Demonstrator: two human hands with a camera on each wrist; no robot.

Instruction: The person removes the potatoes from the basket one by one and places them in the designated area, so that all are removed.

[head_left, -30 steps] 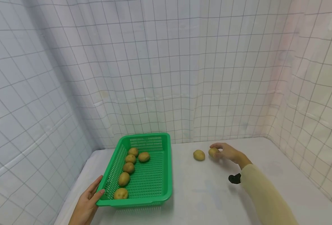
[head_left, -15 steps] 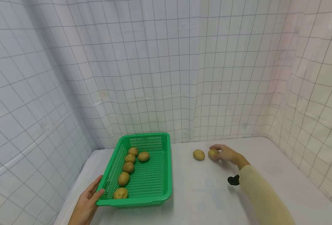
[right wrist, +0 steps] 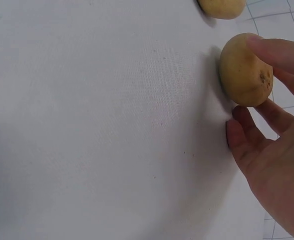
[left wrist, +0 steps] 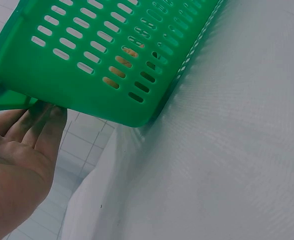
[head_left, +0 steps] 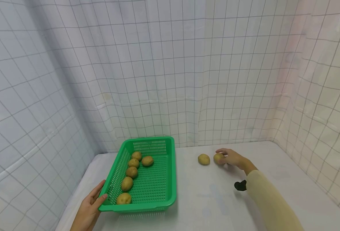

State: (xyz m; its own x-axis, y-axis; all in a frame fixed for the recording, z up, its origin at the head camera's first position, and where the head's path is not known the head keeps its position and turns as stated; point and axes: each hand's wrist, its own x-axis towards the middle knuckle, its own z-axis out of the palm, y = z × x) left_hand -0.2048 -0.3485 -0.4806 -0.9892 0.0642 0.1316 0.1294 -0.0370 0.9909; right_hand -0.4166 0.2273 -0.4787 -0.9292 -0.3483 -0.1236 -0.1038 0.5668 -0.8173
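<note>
I had the left hand (left wrist: 22, 155) at the green basket (left wrist: 77, 86), its fingertips (left wrist: 57, 118) up against the rim (left wrist: 3, 105) from below. Through the slotted side I made out a tan patch (left wrist: 117, 72). Beside the basket spread a white surface (left wrist: 216, 150), with grid-lined material (left wrist: 81, 142) behind the hand.

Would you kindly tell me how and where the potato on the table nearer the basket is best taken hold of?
Probably from above, the grip across the near and far sides of the potato at its middle: it is a low oval with its top uncovered, and the right hand holding the next potato crowds its right side.
</note>
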